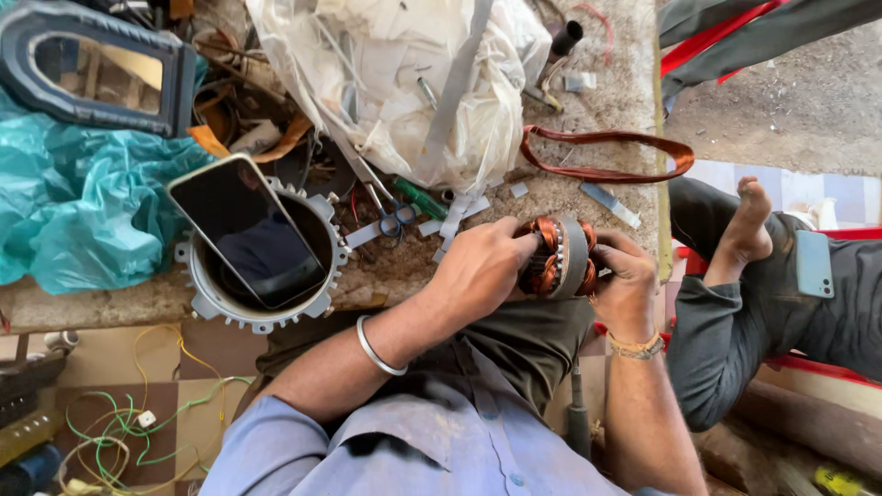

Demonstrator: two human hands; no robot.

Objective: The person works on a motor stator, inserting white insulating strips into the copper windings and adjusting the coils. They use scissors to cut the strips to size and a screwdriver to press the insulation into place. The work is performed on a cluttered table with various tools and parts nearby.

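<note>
Both my hands, left hand (478, 266) and right hand (625, 285), grip the copper-wound stator (560, 257); its coils look wound, lacing apparently unfinished.

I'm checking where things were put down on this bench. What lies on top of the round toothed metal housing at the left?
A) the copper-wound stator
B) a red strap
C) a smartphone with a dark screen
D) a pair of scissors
C: a smartphone with a dark screen lies slanted across the toothed metal housing; the copper-wound stator is between both hands.
</note>
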